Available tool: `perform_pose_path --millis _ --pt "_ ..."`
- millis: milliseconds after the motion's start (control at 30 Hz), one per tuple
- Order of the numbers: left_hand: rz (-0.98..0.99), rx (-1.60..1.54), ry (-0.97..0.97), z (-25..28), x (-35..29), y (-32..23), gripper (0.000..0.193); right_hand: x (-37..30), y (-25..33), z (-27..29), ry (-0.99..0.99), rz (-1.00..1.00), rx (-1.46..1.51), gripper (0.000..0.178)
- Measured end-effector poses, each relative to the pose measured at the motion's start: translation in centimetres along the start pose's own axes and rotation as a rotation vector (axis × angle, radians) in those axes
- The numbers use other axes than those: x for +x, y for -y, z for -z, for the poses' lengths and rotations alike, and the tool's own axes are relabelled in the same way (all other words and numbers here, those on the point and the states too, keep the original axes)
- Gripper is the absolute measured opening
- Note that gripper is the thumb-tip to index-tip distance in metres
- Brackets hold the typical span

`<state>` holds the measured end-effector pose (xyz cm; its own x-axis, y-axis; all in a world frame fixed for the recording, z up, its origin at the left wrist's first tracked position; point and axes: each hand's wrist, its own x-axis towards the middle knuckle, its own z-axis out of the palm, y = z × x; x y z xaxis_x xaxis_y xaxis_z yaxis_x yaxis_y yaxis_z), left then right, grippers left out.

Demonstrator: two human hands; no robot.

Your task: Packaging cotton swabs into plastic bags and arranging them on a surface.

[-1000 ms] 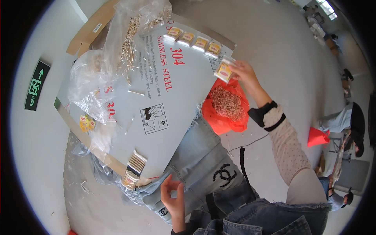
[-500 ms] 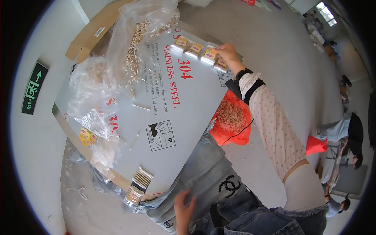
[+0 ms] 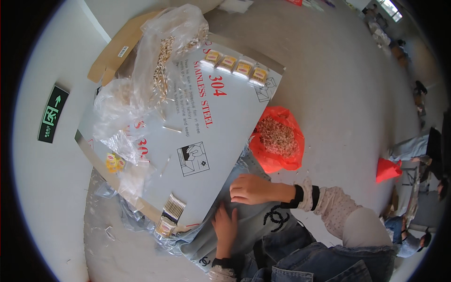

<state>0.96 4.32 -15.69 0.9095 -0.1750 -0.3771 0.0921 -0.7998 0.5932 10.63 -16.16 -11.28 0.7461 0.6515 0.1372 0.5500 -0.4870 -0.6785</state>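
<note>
With left hand [image 3: 225,229] loosely spread over faded blue denim [image 3: 246,225] and right hand [image 3: 250,189] curled, impossible to tell whether empty, handle lightly the flat row of white-tipped cotton swabs [image 3: 174,206] left of both, keeping tips level.

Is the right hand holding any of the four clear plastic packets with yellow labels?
No, all four packets lie in a row on the grey sheet, while the right hand is over the denim-covered lap.

The right hand [image 3: 251,189] has left the packets [image 3: 228,63], now over jeans [image 3: 251,216].
</note>
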Motion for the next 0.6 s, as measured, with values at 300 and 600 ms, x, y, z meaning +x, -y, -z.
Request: perform_pose_path --millis 300,600 --pt "0.291 0.184 0.4 0.6 0.2 1.0 0.068 -0.1 0.1 -7.6 0.414 -0.273 -0.579 0.062" --pt "0.251 -0.35 0.665 3.9 -4.2 4.9 0.049 -2.4 6.4 -8.5 0.563 -0.213 -0.407 0.015"
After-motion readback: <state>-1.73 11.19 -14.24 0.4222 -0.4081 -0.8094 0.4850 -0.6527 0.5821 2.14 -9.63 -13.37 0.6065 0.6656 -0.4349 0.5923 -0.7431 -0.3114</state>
